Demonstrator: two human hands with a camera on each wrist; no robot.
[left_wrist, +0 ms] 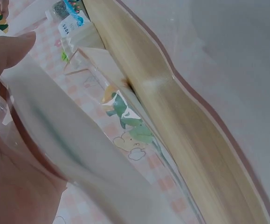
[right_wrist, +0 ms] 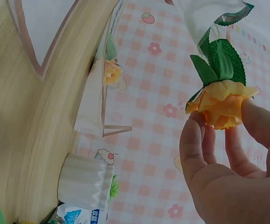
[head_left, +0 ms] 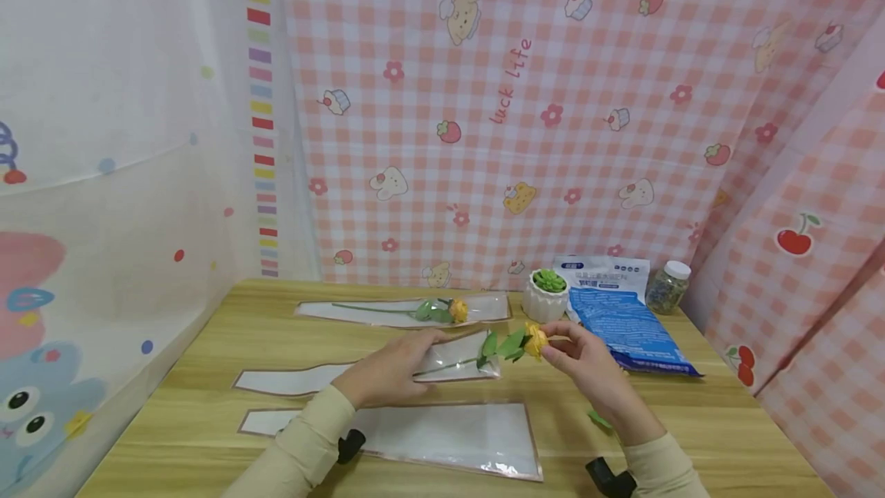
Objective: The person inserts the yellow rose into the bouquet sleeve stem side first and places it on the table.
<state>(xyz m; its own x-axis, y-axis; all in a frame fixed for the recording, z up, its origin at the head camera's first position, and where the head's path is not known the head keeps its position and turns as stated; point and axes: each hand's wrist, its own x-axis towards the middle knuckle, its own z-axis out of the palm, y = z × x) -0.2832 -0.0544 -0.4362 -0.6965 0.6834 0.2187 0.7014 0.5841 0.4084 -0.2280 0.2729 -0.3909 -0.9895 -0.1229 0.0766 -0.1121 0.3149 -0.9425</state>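
My left hand [head_left: 390,371] grips a white-and-clear flower sleeve [head_left: 452,350] with a brown border, its open end raised off the table. A yellow rose [head_left: 535,340] lies with its green stem inside this sleeve; the bloom and upper leaves stick out at the right. With thumb and fingertips my right hand [head_left: 588,363] pinches the bloom, seen closely as a yellow flower head [right_wrist: 221,105] in the right wrist view. The left wrist view shows the thumb on the held sleeve [left_wrist: 55,112], the stem faintly visible through it. The stem's lower end is hidden.
Behind lies another sleeve [head_left: 494,307] with a yellow rose [head_left: 459,311] in it. A flat sleeve [head_left: 449,429] lies in front. At the back right stand a potted succulent [head_left: 546,298], a blue-and-white bag [head_left: 622,321] and a lidded jar [head_left: 668,288]. A loose leaf [head_left: 600,421] lies near my right wrist.
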